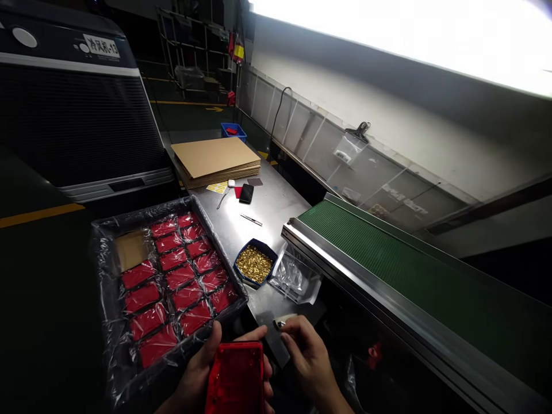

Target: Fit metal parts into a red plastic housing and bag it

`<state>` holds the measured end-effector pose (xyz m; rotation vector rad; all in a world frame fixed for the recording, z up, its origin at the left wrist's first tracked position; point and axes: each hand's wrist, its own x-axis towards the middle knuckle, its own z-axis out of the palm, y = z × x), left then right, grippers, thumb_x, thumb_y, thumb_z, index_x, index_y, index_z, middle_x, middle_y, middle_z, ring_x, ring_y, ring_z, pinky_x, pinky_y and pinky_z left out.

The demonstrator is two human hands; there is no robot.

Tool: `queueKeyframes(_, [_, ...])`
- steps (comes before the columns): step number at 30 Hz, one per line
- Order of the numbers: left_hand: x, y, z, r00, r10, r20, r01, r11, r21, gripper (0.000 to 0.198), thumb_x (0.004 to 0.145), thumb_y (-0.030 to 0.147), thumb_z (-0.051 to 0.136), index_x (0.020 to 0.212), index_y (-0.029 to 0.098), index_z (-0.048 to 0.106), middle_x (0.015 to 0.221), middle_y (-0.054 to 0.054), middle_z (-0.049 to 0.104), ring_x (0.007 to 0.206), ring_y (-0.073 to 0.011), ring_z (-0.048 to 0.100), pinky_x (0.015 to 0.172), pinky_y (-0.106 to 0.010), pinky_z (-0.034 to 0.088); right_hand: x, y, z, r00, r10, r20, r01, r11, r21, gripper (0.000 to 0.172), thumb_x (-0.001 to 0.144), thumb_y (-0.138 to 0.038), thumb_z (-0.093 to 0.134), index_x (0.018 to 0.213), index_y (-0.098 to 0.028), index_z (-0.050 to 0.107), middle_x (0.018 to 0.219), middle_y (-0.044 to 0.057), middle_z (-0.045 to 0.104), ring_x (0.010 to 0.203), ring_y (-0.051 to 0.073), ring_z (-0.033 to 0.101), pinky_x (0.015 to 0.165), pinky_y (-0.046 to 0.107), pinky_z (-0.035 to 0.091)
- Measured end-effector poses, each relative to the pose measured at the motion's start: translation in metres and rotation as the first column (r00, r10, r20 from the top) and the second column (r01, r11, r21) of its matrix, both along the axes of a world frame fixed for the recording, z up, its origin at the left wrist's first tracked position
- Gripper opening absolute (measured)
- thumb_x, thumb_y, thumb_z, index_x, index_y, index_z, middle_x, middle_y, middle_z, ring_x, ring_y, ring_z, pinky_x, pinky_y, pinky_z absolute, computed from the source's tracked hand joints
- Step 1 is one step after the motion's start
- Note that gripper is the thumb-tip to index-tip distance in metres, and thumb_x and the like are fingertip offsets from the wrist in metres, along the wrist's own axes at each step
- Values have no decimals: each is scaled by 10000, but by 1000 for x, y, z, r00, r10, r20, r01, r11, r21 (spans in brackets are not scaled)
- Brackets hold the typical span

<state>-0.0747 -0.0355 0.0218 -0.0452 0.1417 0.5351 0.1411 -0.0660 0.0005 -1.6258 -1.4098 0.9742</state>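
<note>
At the bottom of the head view, my left hand [199, 369] is wrapped round a red plastic casing [236, 376], its hollow inner side facing up. Thumb and fingers grip it along its two sides. My right hand [309, 357], to the right of the casing and apart from it, pinches a small dark and pale piece [279, 324] between thumb and forefinger; what it is I cannot make out. Just beyond the hands stands a blue bin [240, 273] full of small brass-coloured parts [255, 263]. Beside that bin lies a clear plastic bag in a pale tray [311, 294].
On the left, a plastic-lined crate [100, 287] holds rows of red casings [176, 277]. Flat cardboard sheets [215, 156], a black phone-like object [246, 194] and a craft knife [251, 220] lie on the metal table [280, 195]. A green conveyor belt [388, 270] runs along the right.
</note>
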Motion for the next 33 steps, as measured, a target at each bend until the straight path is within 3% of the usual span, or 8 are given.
queueKeyframes(3, [5,0,0,997,-73,13,72,997,30,835,833,776,349,1403,181,480,1132,-211,649,1013,-345,656,899,-498,476,-20,14,9,981,-189,-33,191,979,70,155,943,-340,504,1022,-239,591,938,42,617,859,176,596,787,306,484])
queueKeyframes(7, [10,1,4,985,-163,-55,168,981,92,874,826,768,393,1447,152,405,1130,-229,653,998,-349,667,880,-432,464,-27,44,4,969,-224,-104,236,963,129,236,872,-376,568,1042,-237,656,1008,58,637,964,202,587,909,355,470])
queueKeyframes(12, [7,-1,9,985,-112,-129,114,993,11,865,854,743,379,1439,107,407,1118,-230,658,989,-357,657,887,-501,468,26,40,-37,856,-485,-180,461,873,-160,490,722,-525,658,1015,-133,630,921,113,660,854,242,627,745,384,534])
queueKeyframes(18, [10,-3,7,982,-31,-186,0,986,-166,821,900,688,363,1412,48,417,1060,-234,689,990,-373,664,902,-558,475,47,0,-55,750,-588,-304,394,765,-509,593,655,-703,658,909,-187,513,613,-20,570,476,113,490,419,216,369])
queueKeyframes(21, [11,-3,4,977,-41,-210,-4,977,-212,854,885,704,385,1410,30,404,1025,-225,703,966,-372,675,904,-568,483,33,-1,-36,737,-573,-358,321,764,-560,530,708,-698,627,780,-190,489,512,-81,404,424,53,323,406,175,221])
queueKeyframes(25, [10,-3,4,935,-85,-344,5,974,-228,917,837,749,434,1419,41,390,969,-223,719,893,-348,700,913,-536,490,17,13,16,743,-480,-466,169,809,-563,392,787,-547,650,908,-182,574,597,-59,451,482,51,334,450,182,239])
queueKeyframes(30, [16,-1,11,894,-67,-442,-30,977,-209,762,890,679,427,1374,90,447,910,-198,729,818,-319,712,812,-450,522,-6,22,76,963,-19,-270,-52,966,-254,264,861,-422,626,1030,-223,662,821,14,583,682,112,513,631,236,438])
queueKeyframes(33, [20,-1,17,916,-9,-400,-70,981,-181,652,919,627,432,1353,143,477,974,-149,726,881,-288,701,856,-411,505,-19,20,88,982,176,-71,-183,978,-98,219,889,-318,581,1073,-251,678,947,44,621,821,153,594,741,273,486])
